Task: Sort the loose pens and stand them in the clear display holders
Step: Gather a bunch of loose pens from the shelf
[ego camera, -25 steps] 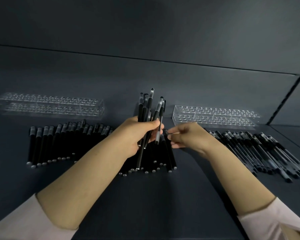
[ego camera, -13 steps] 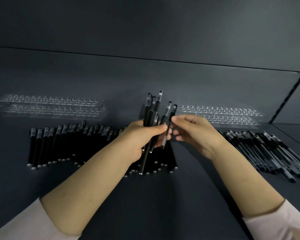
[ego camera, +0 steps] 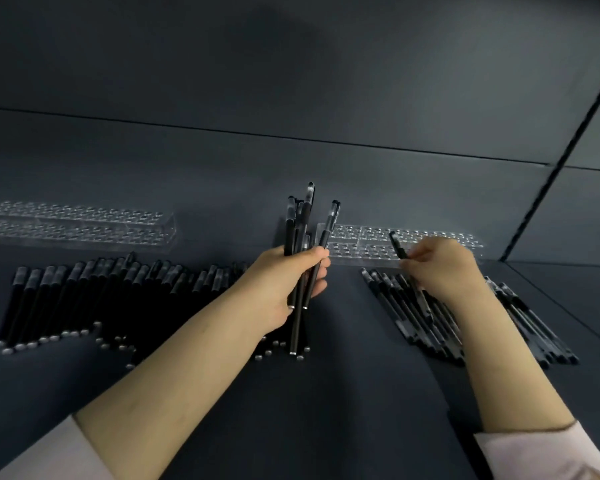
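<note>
The right hand (ego camera: 440, 265) has swung away from the bundle of pens (ego camera: 300, 220) that the left hand (ego camera: 284, 282) grips upright. It now pinches a single pen (ego camera: 397, 245) above the loose pens (ego camera: 413, 313) lying beneath it. Half a second ago both hands met at the bundle. Sorting looks unfinished: the clear holder (ego camera: 361, 233) beyond the hands holds nothing.

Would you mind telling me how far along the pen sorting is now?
Done: pens lie in a left pile and a right pile. In hand: the left hand grips a bundle of pens; the right hand pinches a single pen above the right pile. Left: the left holder and right holder look empty.
</note>
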Motion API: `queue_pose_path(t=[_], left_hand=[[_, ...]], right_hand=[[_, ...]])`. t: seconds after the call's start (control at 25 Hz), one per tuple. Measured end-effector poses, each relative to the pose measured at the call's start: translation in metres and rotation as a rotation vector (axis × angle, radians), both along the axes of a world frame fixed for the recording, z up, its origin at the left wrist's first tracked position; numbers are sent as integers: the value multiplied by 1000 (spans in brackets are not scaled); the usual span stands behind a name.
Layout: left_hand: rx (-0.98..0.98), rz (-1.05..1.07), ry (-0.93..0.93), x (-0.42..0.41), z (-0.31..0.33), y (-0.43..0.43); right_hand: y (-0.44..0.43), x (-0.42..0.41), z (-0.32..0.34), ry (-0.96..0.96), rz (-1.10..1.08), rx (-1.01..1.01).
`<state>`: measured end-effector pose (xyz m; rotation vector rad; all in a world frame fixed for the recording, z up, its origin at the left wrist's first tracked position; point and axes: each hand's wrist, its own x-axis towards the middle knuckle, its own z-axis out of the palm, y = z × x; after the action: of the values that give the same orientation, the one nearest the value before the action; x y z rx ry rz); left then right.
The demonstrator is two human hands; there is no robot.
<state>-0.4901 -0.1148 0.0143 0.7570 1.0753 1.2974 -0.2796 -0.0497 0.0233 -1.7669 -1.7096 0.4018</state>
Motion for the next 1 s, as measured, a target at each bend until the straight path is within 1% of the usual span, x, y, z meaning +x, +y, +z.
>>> queue_pose_path(t=[0.2,0.36,0.56,0.68,0.76,0.8,0.84,0.92,0.96,1.0], left_hand=[[-23,-32,-48,20,-3,3],[6,-46,-20,21,-5,3],[5,-67,15,22,-5,1],[0,-79,34,22,-5,-1],[2,-84,26,22,-4,-1],[3,-87,28,21,-3,-1],[6,-94,36,19,-3,-1],[11,-114,55,15,-3,-2],[12,-126,66,11,-3,-3],[15,-137,81,7,-2,-3]], right_hand=[[1,24,0,-54,-23,-115],[7,31,-6,-144,-50,-153],[8,32,-12,-290,-120,-161],[7,31,-11,-302,-121,-85],[6,24,-10,-188,-26,16],[5,16,-8,-50,69,27],[1,4,-6,153,179,-23],[-6,-24,-3,574,357,-222],[-8,-36,-3,700,408,-282],[-9,-47,-2,771,434,-303]])
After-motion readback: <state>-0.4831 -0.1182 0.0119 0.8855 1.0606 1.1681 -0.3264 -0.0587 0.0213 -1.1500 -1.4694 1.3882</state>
